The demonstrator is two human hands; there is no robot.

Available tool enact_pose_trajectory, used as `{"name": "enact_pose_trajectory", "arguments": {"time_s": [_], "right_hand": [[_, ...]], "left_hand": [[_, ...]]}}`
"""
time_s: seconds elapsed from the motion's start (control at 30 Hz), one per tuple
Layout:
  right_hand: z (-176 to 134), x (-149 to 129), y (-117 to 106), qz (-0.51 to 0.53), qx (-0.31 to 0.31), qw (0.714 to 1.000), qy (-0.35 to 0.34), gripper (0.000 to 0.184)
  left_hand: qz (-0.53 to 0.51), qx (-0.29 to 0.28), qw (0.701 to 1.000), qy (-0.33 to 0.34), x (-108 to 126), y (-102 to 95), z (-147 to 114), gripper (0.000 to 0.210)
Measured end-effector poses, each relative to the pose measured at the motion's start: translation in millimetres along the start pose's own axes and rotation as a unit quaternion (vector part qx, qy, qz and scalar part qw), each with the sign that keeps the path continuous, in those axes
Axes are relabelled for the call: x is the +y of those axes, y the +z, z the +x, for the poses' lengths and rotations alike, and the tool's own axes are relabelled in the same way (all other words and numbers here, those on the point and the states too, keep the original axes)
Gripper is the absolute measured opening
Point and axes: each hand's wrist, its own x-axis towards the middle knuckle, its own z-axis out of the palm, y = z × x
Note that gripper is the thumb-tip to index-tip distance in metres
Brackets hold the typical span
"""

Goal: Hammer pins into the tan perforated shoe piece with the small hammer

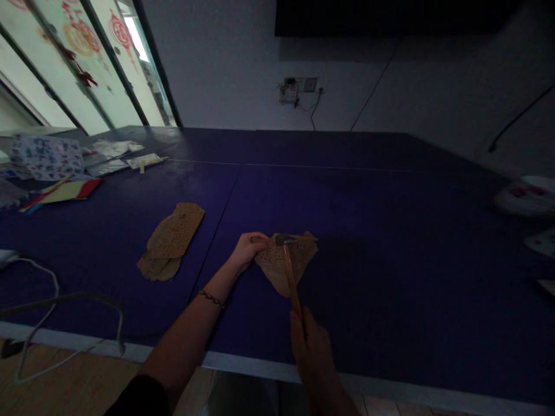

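Observation:
My right hand (313,349) is wrapped round the wooden handle of a hammer (291,283). Its metal head lies over the upper part of a brown, irregular flat piece (284,274) dotted with small marks or holes; whether this is cardboard or leather I cannot tell. At the upper left edge of that piece is my left hand (250,248), its fingers pinched together close beside the hammer head. What is between those fingertips is too small to make out. To the left lie overlapping brown pieces (176,234), also dotted with small marks.
The dark blue table (368,300) has a seam left of my hands. Papers and a colourful folder (69,189) lie at the far left near a patterned bag (47,156). A white cable (47,271) loops over the front left edge. A bowl-like container (526,196) stands at the right.

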Motion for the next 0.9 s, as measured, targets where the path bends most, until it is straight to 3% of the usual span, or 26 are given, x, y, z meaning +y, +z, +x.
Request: {"name": "enact_pose_trajectory", "arguments": {"time_s": [0.17,0.53,0.77,0.9], "right_hand": [[2.7,0.4,0.5,0.016,-0.021,1.0,-0.007,0.039],[-11.5,13.9,-10.9,0.139,0.027,0.988,0.06,0.041],[-14.2,26.1,-20.6,0.304,0.072,0.939,0.147,0.041],[-12.3,28.1,-27.8,0.276,0.056,0.95,0.137,0.041]], "left_hand": [[0.012,0.002,1.0,0.0,0.7,0.4,-0.9,0.017],[0.01,0.0,1.0,0.003,-1.9,-2.2,0.4,0.02],[-0.002,-0.004,1.0,-0.005,-3.5,-2.4,1.1,0.018],[-0.02,0.004,1.0,-0.015,-3.4,-1.2,0.2,0.021]]}}
